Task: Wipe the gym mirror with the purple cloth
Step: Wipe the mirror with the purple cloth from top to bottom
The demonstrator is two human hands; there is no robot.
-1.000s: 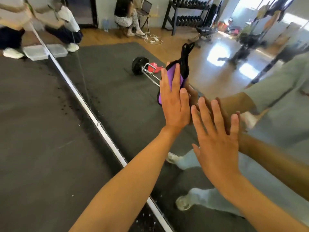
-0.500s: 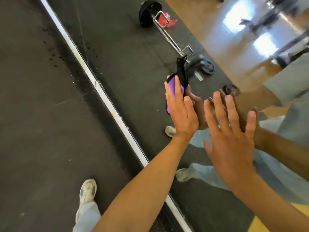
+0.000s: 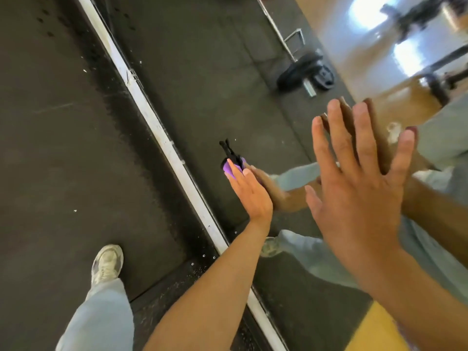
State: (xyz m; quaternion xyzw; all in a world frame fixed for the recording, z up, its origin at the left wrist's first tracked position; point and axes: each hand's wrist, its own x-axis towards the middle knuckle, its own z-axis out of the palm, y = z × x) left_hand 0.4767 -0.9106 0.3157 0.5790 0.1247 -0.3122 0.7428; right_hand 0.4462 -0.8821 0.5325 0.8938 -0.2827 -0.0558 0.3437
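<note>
The gym mirror fills the right of the head view, its white bottom frame running diagonally along the floor. My left hand presses the purple cloth flat against the low part of the glass with straight fingers; a black strap sticks out above the cloth. My right hand lies flat on the mirror higher up and to the right, fingers spread, holding nothing. Reflections of both hands meet them in the glass.
Dark rubber flooring covers the left. My left foot in a white shoe stands near the mirror's base. The glass reflects a barbell with plates, bright wooden floor and my pale trousers.
My left hand has slid the cloth down the mirror toward its bottom frame. My gaze has tilted downward. The right hand stays flat on the glass.
</note>
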